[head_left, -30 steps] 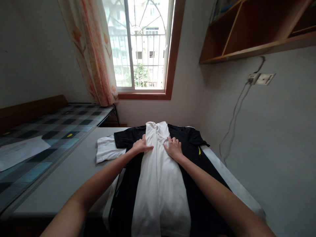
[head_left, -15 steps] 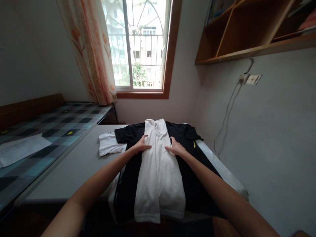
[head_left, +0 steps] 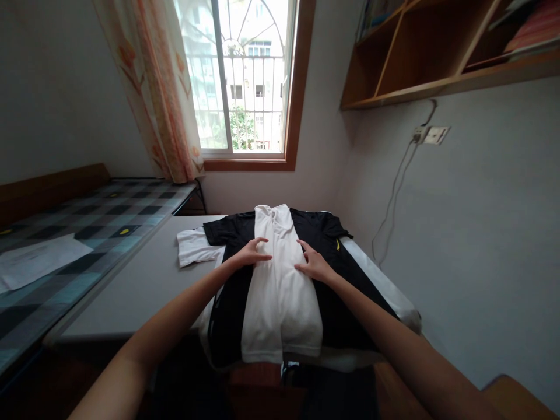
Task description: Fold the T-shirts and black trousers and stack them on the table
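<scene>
Over the near-side stretch of white knit, at the left edge of a long, narrow, soft white fabric garment [head_left: 282, 303], the left hand [head_left: 255, 254] is spread, thumb and forefinger apart and pointing inward across the cloth; the right hand [head_left: 315, 263] mirrors it at the garment's right edge, its thumb and fingers also parted. Neither hand is clamped on anything, and whether the fingertips press the cloth or float just above it I cannot tell. Facing each other like this, they seem placed to frame both edges evenly, with a lengthwise line running down the garment between them. Directly beneath the white garment, and showing on both sides of it, lies a short-sleeved black shirt of smooth fabric [head_left: 230, 312], spread wide, probably so that the narrow strip can sit along its middle. Left of the white garment, a plain white sleeve [head_left: 196, 248] pokes out from under the black one; to its right, a pale white cloth border [head_left: 385, 287] shows past the shirt, so another layer likely lies below. Farther left of the white garment stretch the flat grey tabletop [head_left: 135, 291], which supports the pile, and a blue-grey checked mattress [head_left: 149, 201] bearing a white paper sheet [head_left: 46, 262]
</scene>
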Demonstrator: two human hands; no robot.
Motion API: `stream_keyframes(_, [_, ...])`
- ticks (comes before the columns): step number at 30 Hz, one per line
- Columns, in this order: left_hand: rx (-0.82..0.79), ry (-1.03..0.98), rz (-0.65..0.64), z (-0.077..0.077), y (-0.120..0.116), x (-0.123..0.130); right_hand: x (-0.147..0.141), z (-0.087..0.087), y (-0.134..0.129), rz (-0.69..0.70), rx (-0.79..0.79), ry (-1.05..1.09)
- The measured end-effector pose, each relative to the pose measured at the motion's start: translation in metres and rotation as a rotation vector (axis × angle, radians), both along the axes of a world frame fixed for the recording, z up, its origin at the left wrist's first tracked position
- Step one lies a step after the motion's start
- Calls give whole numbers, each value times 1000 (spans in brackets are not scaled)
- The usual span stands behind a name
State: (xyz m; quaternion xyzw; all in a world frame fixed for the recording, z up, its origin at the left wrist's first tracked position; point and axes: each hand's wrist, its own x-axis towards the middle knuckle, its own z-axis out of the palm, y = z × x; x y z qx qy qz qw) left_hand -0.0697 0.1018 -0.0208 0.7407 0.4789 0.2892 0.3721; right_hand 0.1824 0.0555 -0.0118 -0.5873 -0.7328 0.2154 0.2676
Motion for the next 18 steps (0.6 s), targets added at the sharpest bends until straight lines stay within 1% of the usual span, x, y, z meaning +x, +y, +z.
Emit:
stream_keyframes(2, [-18, -14, 2, 4, -9, -2, 0, 6, -8, -11, 38, 7])
stream_keyframes(4, [-97, -11, -7, 6, -19, -3, 1, 10, -16, 6, 38, 28])
stream_keyframes(7, [-205, -9, -30, 8, -38, -4, 3, 10, -29, 34, -104, 40])
stream_keyframes(11, [-301, -40, -9, 10, -69, -5, 3, 8, -52, 60, -323, 84])
stream_keyframes(14, [-345, -27, -18, 10, -92, -7, 2, 7, -68, 60, -386, 146])
stream_keyframes(18, [-355, -53, -51, 6, -113, -12, 2, 5, -83, 87, -388, 250])
